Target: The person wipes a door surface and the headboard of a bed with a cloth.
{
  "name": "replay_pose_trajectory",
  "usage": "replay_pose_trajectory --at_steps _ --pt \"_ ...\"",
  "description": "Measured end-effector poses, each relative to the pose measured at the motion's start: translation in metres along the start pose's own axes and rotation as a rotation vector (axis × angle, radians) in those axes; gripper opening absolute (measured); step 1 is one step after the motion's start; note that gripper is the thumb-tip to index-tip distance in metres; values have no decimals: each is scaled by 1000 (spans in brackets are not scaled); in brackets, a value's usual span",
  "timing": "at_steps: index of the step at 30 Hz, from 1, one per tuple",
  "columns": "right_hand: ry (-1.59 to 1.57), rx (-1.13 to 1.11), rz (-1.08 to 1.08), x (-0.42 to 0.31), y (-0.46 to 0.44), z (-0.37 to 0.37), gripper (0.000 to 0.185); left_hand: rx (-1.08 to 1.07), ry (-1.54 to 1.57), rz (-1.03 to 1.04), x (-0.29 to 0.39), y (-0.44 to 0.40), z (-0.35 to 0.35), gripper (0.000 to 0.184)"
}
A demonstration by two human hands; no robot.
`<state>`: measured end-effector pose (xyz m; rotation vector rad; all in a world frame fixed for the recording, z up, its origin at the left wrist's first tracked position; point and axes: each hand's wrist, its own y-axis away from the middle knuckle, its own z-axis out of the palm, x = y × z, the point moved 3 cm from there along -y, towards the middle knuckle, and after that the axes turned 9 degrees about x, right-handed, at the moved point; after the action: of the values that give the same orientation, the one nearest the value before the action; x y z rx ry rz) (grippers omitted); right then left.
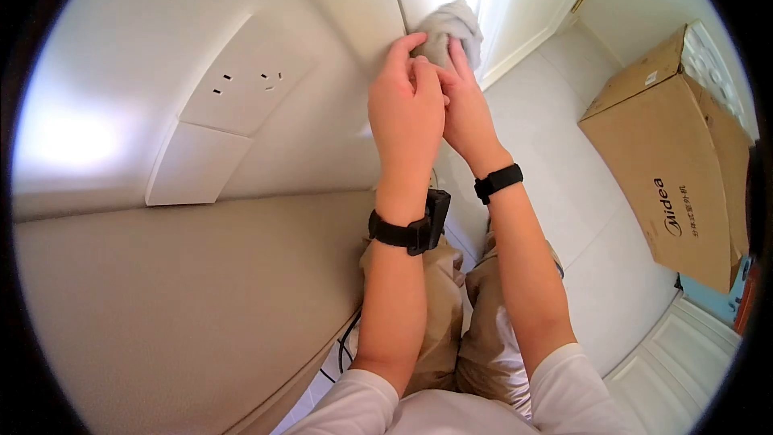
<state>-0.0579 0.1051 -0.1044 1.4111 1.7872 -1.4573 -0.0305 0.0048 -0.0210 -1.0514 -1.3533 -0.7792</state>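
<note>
A bunched grey cloth point(452, 28) is held up in front of me, close to the wall and a white panel. My left hand point(405, 109) closes on its near left side, with the index finger laid along the fabric. From the right, my right hand point(465, 109) grips the same bundle, one finger pressing into its folds. The two hands touch, and their fingertips partly overlap, so the lower end of the cloth is hidden. Each wrist wears a black strap; the left one carries a small black device point(437, 213).
A beige padded surface point(193, 298) runs along the left under wall sockets point(241, 84). On the tiled floor point(596, 217) to the right stands a large cardboard box point(664, 161). A white panelled piece point(676, 362) is at lower right. Black cables point(346, 342) hang beside my legs.
</note>
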Motion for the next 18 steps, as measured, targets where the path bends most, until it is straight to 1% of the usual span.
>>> replay_pose_trajectory --at_steps 1,4,7,10,13,16,18 --pt "72 20 -118 -13 -6 -7 40 7 36 0 3 0 1 27" --pt "67 20 -188 -36 -13 -16 39 69 119 12 19 0 -1 29" --pt "25 44 -145 -35 -11 -9 38 71 228 39 22 1 1 25" --pt "33 119 -194 -33 -6 -3 45 -53 169 66 16 -1 1 23" --pt "79 124 -277 -36 -9 -11 50 -93 -107 -12 16 6 9 25" --pt "177 161 -342 -33 -11 -17 49 -68 -132 56 13 5 10 25" --pt "146 182 -247 -29 -16 -18 47 -81 -55 25 14 4 8 25"
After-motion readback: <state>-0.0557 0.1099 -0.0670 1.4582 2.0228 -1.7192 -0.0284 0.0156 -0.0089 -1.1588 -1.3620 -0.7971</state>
